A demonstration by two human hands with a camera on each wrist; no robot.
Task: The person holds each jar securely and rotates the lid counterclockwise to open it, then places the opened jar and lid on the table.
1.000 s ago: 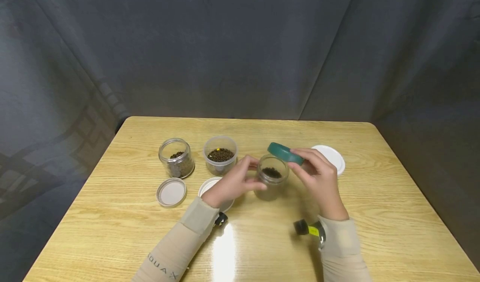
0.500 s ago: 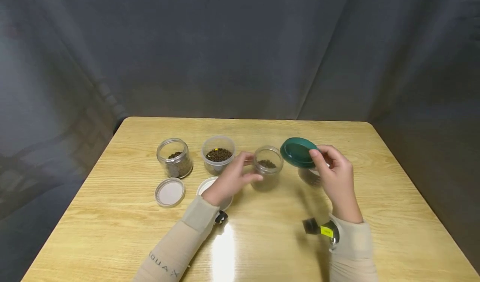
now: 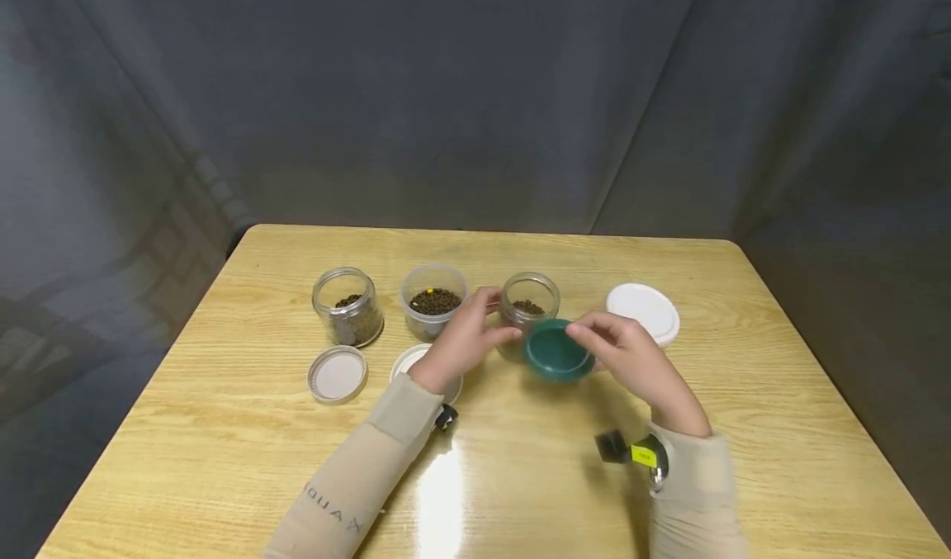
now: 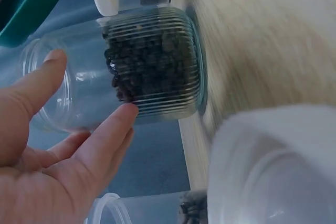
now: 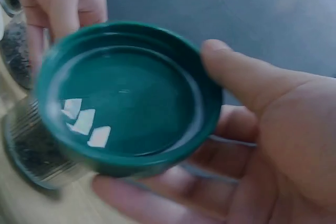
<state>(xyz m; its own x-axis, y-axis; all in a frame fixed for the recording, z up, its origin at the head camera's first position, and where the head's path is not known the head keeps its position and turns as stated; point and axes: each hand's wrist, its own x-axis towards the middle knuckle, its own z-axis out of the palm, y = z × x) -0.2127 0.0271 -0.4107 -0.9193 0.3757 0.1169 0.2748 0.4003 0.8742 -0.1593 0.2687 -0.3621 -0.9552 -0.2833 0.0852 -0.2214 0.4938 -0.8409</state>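
Observation:
My left hand (image 3: 468, 336) holds a ribbed clear glass jar (image 4: 147, 66) part filled with dark brown pellets, thumb near its neck and fingers along its side. The jar stands upright on the table with its mouth uncovered. My right hand (image 3: 631, 357) pinches a green screw lid (image 3: 559, 352) by its edge, thumb at the rim and fingers beneath. In the right wrist view the lid's hollow inside (image 5: 126, 98) faces the camera. From the head, the lid overlaps the jar's lower front.
To the left stand an uncovered glass jar (image 3: 347, 307) and a clear plastic tub (image 3: 434, 303), both with pellets. A pale lid (image 3: 338, 374) and a white lid (image 3: 407, 362) lie before them. A white-lidded jar (image 3: 643, 311) stands behind my right hand.
The left hand and the jar have shifted slightly away from me. The green lid went right from beside the jar's mouth, then came back left and lower, its inside turned up.

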